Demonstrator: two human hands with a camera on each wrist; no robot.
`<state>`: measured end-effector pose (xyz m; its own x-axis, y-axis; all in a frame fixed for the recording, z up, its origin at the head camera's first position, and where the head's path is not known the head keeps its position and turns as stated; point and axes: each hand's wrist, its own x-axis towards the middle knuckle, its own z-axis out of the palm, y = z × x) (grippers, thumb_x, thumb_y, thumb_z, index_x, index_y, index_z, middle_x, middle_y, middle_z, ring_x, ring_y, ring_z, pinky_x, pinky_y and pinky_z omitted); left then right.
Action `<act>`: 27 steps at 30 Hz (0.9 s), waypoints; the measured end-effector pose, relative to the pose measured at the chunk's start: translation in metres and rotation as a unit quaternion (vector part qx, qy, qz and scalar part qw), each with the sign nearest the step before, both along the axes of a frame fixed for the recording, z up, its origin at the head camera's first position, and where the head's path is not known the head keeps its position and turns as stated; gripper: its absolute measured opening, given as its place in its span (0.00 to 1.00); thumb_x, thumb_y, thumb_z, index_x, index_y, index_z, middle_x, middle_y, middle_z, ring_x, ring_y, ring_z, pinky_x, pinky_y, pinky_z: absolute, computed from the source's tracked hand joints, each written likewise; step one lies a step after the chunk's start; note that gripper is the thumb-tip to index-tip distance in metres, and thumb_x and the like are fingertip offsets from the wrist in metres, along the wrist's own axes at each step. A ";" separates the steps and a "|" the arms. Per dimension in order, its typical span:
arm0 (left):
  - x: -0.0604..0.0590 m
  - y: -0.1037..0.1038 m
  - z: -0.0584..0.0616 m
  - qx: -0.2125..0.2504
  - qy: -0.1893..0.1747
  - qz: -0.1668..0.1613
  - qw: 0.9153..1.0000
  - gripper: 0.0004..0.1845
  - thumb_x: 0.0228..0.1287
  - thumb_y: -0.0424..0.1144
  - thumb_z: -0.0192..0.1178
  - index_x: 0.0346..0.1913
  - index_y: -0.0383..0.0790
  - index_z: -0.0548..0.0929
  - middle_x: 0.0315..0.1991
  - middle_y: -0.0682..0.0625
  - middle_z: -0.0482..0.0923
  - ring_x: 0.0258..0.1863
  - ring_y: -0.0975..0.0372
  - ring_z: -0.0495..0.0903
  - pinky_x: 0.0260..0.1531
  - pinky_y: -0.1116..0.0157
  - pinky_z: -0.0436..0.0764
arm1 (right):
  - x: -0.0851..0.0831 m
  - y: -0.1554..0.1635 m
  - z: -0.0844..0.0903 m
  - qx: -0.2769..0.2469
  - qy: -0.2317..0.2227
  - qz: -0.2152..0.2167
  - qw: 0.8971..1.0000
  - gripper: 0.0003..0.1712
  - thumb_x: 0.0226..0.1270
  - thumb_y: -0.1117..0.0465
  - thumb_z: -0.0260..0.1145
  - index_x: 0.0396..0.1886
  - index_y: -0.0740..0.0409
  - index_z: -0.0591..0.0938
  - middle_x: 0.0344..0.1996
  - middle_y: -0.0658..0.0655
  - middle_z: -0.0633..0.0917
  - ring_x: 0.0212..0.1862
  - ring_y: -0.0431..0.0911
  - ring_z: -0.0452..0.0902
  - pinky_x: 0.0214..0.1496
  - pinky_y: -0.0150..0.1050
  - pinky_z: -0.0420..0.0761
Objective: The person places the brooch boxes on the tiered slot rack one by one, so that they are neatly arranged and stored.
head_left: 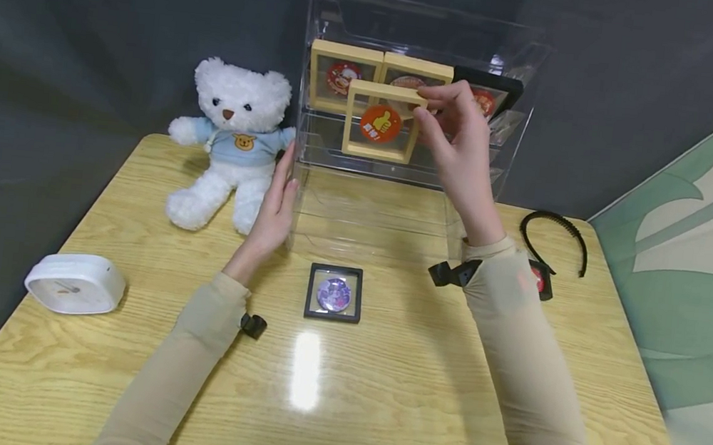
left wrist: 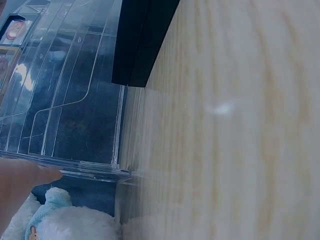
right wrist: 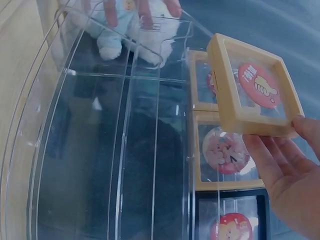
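My right hand [head_left: 446, 120] pinches the right edge of a tan wooden frame [head_left: 382, 122] [right wrist: 255, 86] holding an orange thumbs-up badge, in front of the middle tier of a clear acrylic display rack [head_left: 412, 42] [right wrist: 125, 150]. Two tan frames [head_left: 342, 76] [right wrist: 226, 151] and a black frame [head_left: 490, 96] with red badges stand on the top tier. My left hand [head_left: 276, 204] lies flat with straight fingers against the rack's left wall [left wrist: 85, 167]. A black frame [head_left: 334, 293] with a purple badge lies on the table before the rack.
A white teddy bear [head_left: 230, 140] in a blue shirt sits left of the rack. A white clock [head_left: 75, 283] lies near the table's left edge. A black headband [head_left: 555, 234] and a red-and-black item [head_left: 541, 277] lie at right. Wooden table [head_left: 378, 396].
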<state>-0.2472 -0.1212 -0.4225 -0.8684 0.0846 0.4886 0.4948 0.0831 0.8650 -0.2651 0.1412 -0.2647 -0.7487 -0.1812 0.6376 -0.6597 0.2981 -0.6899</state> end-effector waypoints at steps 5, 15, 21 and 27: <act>0.000 0.000 0.001 -0.001 -0.002 0.001 1.000 0.32 0.88 0.29 0.35 0.87 0.36 0.45 0.88 0.42 0.43 0.85 0.56 0.44 0.83 0.64 0.47 | -0.009 -0.008 -0.001 0.011 0.014 -0.013 1.000 0.15 0.81 0.65 0.65 0.59 0.70 0.80 0.53 0.60 0.86 0.42 0.45 0.86 0.45 0.32 0.88; 0.000 0.000 0.000 -0.003 0.002 0.003 1.000 0.31 0.88 0.29 0.35 0.87 0.34 0.45 0.87 0.40 0.45 0.85 0.56 0.45 0.83 0.63 0.49 | -0.016 -0.019 -0.006 0.024 0.000 -0.026 0.999 0.14 0.82 0.64 0.64 0.59 0.69 0.80 0.53 0.59 0.87 0.45 0.47 0.84 0.48 0.33 0.84; 0.000 0.000 -0.001 -0.004 0.004 0.003 1.000 0.31 0.88 0.29 0.35 0.87 0.34 0.45 0.87 0.40 0.45 0.85 0.56 0.45 0.83 0.63 0.49 | -0.017 -0.023 -0.010 0.038 -0.033 -0.043 0.998 0.13 0.81 0.64 0.65 0.58 0.67 0.80 0.56 0.58 0.86 0.50 0.49 0.86 0.51 0.34 0.85; -0.001 0.000 0.000 0.002 0.005 0.001 1.000 0.32 0.87 0.27 0.35 0.87 0.34 0.45 0.87 0.40 0.45 0.85 0.56 0.45 0.83 0.63 0.49 | -0.021 -0.025 -0.019 0.055 -0.039 -0.046 0.997 0.12 0.82 0.63 0.65 0.57 0.65 0.81 0.58 0.55 0.87 0.50 0.48 0.87 0.53 0.36 0.88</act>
